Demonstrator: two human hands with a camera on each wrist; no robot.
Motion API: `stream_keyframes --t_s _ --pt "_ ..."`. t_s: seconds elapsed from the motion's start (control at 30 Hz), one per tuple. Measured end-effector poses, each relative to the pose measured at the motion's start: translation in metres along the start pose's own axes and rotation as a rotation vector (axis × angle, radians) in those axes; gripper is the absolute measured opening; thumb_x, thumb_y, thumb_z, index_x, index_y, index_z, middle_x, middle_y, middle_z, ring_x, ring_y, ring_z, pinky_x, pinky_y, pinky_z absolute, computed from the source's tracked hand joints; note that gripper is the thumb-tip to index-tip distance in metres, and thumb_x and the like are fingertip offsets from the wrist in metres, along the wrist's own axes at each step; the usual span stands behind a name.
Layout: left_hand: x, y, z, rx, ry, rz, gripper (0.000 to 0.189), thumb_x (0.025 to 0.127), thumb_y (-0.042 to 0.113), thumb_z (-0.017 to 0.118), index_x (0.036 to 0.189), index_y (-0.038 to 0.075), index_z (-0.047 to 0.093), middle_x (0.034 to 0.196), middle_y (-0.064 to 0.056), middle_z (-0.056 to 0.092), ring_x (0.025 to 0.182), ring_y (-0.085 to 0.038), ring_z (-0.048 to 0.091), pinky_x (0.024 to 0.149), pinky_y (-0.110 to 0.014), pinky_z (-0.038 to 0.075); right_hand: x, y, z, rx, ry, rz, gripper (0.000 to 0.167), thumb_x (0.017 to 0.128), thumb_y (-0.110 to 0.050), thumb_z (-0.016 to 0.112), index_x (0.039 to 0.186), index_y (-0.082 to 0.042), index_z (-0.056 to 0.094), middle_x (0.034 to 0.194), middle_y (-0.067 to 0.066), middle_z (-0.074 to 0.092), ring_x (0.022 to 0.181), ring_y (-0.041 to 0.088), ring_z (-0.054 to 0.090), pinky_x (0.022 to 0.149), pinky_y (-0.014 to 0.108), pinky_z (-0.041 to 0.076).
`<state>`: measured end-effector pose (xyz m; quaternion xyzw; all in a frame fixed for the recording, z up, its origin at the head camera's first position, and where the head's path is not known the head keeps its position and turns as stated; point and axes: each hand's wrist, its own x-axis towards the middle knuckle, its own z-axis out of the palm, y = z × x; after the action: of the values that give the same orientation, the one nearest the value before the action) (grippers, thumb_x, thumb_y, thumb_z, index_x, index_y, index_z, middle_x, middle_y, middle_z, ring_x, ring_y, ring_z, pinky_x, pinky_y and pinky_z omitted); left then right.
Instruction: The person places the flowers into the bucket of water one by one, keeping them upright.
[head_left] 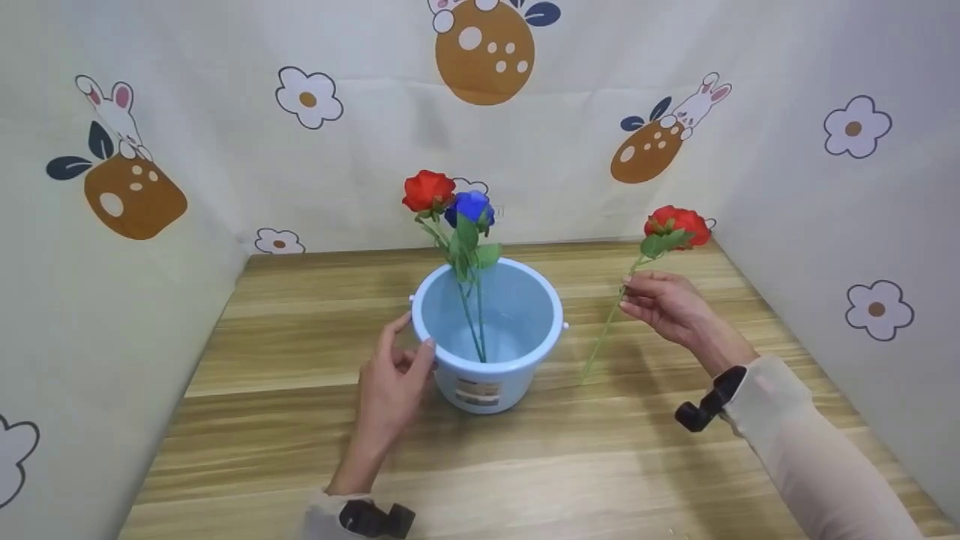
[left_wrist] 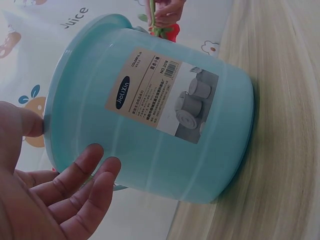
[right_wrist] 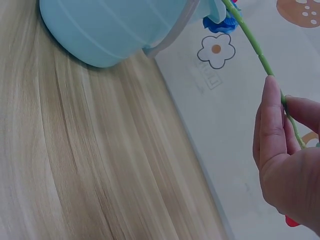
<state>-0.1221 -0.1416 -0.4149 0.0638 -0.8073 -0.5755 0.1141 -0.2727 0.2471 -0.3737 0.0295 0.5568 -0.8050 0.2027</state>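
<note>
A light blue bucket [head_left: 487,386] stands upright on the wooden table, its label facing me. My left hand [head_left: 394,390] holds its rim at the left, thumb at the front and index finger farther back. In the left wrist view the other fingers [left_wrist: 100,195] curl loosely beside the wall. Inside the bucket lean an artificial red rose [head_left: 427,191] and a blue rose [head_left: 472,208], blooms above the rim. To the right, my right hand [head_left: 667,307] pinches the green stem [right_wrist: 255,47] of another red rose [head_left: 677,227] between thumb and fingers, bloom up, stem slanting down left.
The wood-grain table [head_left: 292,420] is bounded by pale cloth walls [head_left: 360,187] printed with flowers, rabbits and oranges. A small knob [head_left: 565,325] sticks out of the bucket's right side. Black wrist mounts [head_left: 709,401] sit at both cuffs.
</note>
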Motion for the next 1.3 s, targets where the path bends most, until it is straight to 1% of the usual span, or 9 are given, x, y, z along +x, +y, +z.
stream_keyframes --t_s 0.23,0.53,0.63,0.87,1.1,1.3 --pt "-0.001 0.000 -0.001 -0.007 -0.011 -0.013 0.052 0.106 0.035 0.062 0.154 0.021 0.049 0.093 -0.015 0.074 0.080 -0.018 0.064 0.072 -0.030 0.053 -0.001 0.000 0.004 0.014 0.002 -0.004 0.031 0.109 -0.001 0.049 0.088 -0.004 0.072 0.078 0.007 0.074 0.073 0.015 0.075 0.074 0.026 0.063" --pt "-0.001 0.001 -0.002 0.005 -0.017 -0.040 0.053 0.105 0.037 0.063 0.155 0.022 0.049 0.095 -0.012 0.075 0.082 -0.020 0.065 0.074 -0.032 0.053 0.000 0.000 0.011 0.030 -0.026 -0.008 0.032 0.109 -0.002 0.051 0.086 -0.004 0.073 0.077 0.007 0.074 0.073 0.015 0.075 0.074 0.026 0.063" --pt "-0.001 0.000 -0.002 0.009 -0.017 -0.039 0.054 0.105 0.037 0.062 0.155 0.022 0.049 0.094 -0.011 0.075 0.082 -0.019 0.065 0.074 -0.032 0.053 0.000 -0.001 0.012 0.043 -0.034 -0.006 0.033 0.109 -0.002 0.051 0.085 -0.004 0.074 0.077 0.007 0.074 0.073 0.016 0.075 0.074 0.027 0.063" --pt "0.000 0.000 -0.001 -0.003 -0.003 0.007 0.051 0.105 0.032 0.064 0.153 0.018 0.051 0.088 -0.013 0.074 0.076 -0.017 0.063 0.069 -0.029 0.052 0.001 -0.004 0.017 0.066 -0.055 -0.024 0.035 0.109 0.000 0.049 0.083 -0.004 0.073 0.076 0.008 0.075 0.072 0.017 0.077 0.073 0.027 0.063" --pt "0.000 0.000 -0.002 0.003 -0.010 -0.009 0.052 0.106 0.034 0.063 0.154 0.019 0.051 0.089 -0.011 0.074 0.078 -0.018 0.063 0.071 -0.031 0.052 0.001 -0.006 0.020 0.087 -0.042 -0.022 0.037 0.109 0.000 0.047 0.084 -0.001 0.075 0.075 0.009 0.076 0.070 0.017 0.076 0.072 0.027 0.063" --pt "0.000 0.001 -0.002 0.011 -0.009 -0.017 0.052 0.106 0.035 0.063 0.154 0.021 0.050 0.088 -0.007 0.074 0.079 -0.019 0.063 0.072 -0.032 0.052 0.001 -0.008 0.023 0.089 -0.027 -0.012 0.035 0.108 -0.001 0.051 0.082 -0.002 0.075 0.074 0.009 0.075 0.069 0.017 0.076 0.071 0.027 0.063"
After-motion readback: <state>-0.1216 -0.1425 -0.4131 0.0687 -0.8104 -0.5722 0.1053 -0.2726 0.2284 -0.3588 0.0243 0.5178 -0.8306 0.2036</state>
